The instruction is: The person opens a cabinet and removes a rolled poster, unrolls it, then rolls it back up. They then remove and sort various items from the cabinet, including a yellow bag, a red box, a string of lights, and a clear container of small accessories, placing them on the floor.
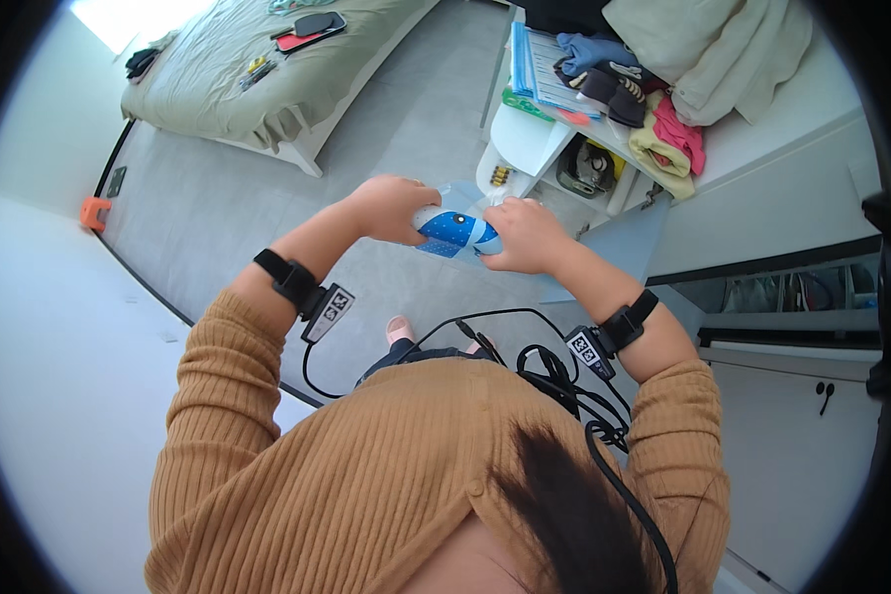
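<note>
Both of my hands are raised out in front of me over the grey tiled floor [375, 293]. Between them is a blue-and-white, dotted, fish-shaped item [451, 226] with a round black eye. Clear plastic [462, 194] spreads above and below it; whether this is a wrapper or part of the item I cannot tell. My left hand [397, 209] grips its left end, thumb on the near side. My right hand [526, 234] holds the right end, with the fingers curled over the plastic. The palms hide both ends.
A white cabinet shelf [776, 134] on the right carries folded clothes [668, 137], dark shoes [616, 96] and papers [553, 67]. Batteries [500, 176] lie on a white surface beyond my hands. A bed [215, 111] stands far left. Black cables [557, 379] hang by my waist.
</note>
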`<move>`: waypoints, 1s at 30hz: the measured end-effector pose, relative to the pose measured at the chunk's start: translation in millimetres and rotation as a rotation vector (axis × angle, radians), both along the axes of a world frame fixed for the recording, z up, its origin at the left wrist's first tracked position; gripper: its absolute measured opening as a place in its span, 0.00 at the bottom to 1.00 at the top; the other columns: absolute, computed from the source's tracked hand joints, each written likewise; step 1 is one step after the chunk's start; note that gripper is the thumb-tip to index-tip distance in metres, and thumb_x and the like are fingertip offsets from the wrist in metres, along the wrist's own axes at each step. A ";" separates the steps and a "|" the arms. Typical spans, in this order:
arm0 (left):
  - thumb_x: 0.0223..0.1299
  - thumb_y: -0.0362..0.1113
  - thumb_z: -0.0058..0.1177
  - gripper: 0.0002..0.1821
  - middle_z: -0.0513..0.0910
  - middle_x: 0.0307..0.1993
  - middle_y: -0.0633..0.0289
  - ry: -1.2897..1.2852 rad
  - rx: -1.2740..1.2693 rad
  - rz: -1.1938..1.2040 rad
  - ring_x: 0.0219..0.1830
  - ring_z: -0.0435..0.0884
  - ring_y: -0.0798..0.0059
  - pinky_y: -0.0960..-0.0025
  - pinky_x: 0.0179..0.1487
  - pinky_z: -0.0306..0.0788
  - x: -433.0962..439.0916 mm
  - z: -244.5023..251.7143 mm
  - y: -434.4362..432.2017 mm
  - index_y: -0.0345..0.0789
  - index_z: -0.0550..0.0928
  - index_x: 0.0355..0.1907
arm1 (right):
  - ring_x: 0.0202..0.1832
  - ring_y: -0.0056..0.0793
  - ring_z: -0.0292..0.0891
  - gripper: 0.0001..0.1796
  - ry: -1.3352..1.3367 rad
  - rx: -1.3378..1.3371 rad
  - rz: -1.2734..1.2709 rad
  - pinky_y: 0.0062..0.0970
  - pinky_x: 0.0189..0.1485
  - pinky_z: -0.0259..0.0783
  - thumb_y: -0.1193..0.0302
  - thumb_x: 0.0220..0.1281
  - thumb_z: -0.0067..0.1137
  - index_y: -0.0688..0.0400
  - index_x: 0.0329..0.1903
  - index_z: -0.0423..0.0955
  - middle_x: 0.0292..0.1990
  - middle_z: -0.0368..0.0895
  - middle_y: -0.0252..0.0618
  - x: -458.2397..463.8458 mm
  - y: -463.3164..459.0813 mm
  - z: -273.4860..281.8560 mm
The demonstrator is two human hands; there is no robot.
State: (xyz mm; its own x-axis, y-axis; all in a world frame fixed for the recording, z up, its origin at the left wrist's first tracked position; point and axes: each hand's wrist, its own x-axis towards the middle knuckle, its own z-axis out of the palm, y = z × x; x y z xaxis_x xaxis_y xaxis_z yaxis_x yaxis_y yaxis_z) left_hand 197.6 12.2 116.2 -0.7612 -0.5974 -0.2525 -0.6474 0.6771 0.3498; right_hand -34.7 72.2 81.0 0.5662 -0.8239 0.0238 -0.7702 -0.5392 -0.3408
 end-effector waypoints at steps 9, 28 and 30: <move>0.43 0.45 0.68 0.19 0.76 0.33 0.65 0.668 0.278 0.587 0.38 0.75 0.76 0.72 0.40 0.71 1.9 -6.7 -1.6 0.40 0.76 0.35 | 0.40 0.43 0.73 0.23 -0.265 0.143 -0.145 0.36 0.43 0.70 0.53 0.38 0.64 0.57 0.32 0.74 0.33 0.78 0.45 -3.8 1.3 -3.0; 0.53 0.55 0.52 0.26 0.82 0.27 0.50 0.389 0.298 1.093 0.30 0.83 0.61 0.64 0.34 0.75 -22.7 -40.6 3.3 0.30 0.80 0.36 | 0.43 0.49 0.74 0.31 0.023 0.220 -0.174 0.40 0.48 0.69 0.49 0.36 0.65 0.56 0.42 0.73 0.36 0.76 0.51 3.7 -0.5 -28.6; 0.53 0.58 0.51 0.28 0.82 0.26 0.49 0.330 0.161 1.012 0.30 0.83 0.60 0.63 0.34 0.75 -19.3 -37.0 3.4 0.29 0.81 0.32 | 0.42 0.49 0.75 0.28 -0.054 0.263 -0.108 0.39 0.46 0.70 0.50 0.36 0.65 0.57 0.39 0.75 0.35 0.77 0.51 4.7 -2.7 -26.4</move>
State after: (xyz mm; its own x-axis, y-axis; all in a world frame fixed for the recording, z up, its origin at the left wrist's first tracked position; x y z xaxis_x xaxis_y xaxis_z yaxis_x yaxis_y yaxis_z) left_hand 178.3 15.7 79.1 0.0229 -0.9661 -0.2571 -0.7388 -0.1896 0.6467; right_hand -30.0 69.5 54.6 0.4784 -0.8613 -0.1712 -0.7952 -0.3422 -0.5005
